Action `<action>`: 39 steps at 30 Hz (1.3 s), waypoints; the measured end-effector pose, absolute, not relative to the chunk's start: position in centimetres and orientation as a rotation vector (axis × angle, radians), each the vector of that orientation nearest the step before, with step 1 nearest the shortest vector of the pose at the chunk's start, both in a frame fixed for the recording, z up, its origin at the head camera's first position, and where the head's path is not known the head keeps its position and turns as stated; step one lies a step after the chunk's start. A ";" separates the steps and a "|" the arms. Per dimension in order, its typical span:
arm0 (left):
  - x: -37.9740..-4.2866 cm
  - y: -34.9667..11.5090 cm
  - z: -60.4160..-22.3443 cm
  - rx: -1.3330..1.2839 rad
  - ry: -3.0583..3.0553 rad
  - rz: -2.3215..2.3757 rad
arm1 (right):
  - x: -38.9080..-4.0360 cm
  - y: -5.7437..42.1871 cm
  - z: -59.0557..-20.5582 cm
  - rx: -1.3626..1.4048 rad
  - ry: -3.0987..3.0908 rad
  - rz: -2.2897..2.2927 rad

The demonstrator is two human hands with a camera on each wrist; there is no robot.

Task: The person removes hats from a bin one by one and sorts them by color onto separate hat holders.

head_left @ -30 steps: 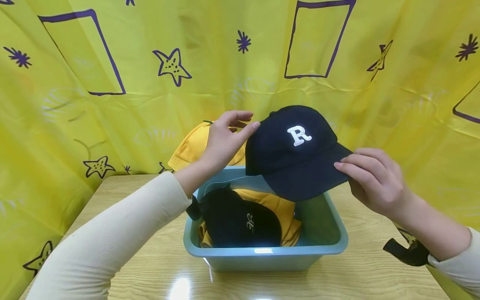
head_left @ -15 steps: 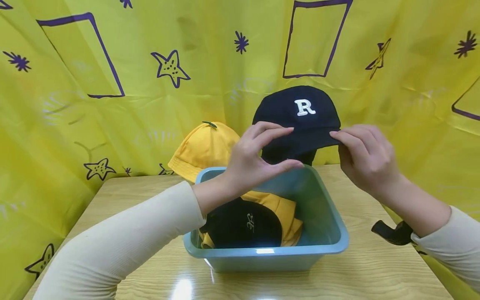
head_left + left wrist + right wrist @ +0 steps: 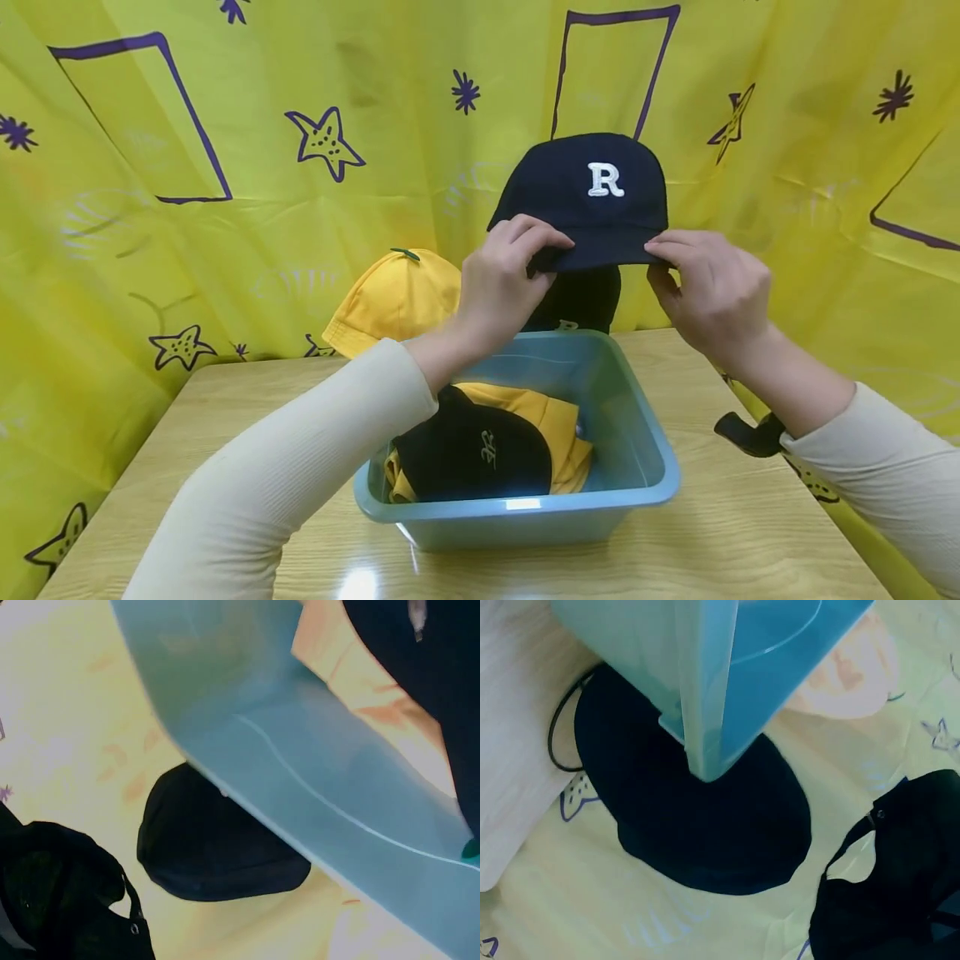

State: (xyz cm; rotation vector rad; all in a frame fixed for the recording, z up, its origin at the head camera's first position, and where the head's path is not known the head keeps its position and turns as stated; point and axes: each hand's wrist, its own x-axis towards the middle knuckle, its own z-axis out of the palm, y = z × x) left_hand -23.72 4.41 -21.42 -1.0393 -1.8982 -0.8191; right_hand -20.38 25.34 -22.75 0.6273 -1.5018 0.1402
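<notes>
A dark baseball cap (image 3: 577, 185) with a white letter R hangs in the air above the back of a blue-green plastic bin. My left hand (image 3: 506, 271) pinches the left side of its brim. On the brim's right side, my right hand (image 3: 712, 283) grips with thumb and fingers. The strap opening of the held cap (image 3: 900, 862) shows in the right wrist view, and the same cap (image 3: 60, 889) fills the lower left of the left wrist view. Behind the bin, a second black cap (image 3: 588, 304) sits below the held one, partly hidden by the bin.
The bin (image 3: 517, 507) stands on a wooden table (image 3: 255, 433) and contains a black cap (image 3: 480, 454) over yellow fabric (image 3: 540, 408). A yellow hat (image 3: 401, 296) with a green sprout sits behind its left side. A yellow patterned curtain (image 3: 247, 275) surrounds the table.
The R cap has risen and turned level, with the right hand still on its brim. My left hand left the crown's side, reached across spread, and now pinches the brim.
</notes>
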 end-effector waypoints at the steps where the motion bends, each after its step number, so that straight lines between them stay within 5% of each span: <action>1: -24.0 4.5 -21.3 -1.034 -1.886 -0.803 | -20.7 25.6 -22.8 0.619 -1.514 0.146; 22: -30.4 6.6 -24.5 -0.937 -1.939 -0.373 | -26.7 27.8 -25.4 0.739 -1.654 -0.036; 39: -31.0 7.0 -28.1 -1.021 -2.302 -0.218 | -27.3 28.5 -29.2 0.835 -1.861 -0.096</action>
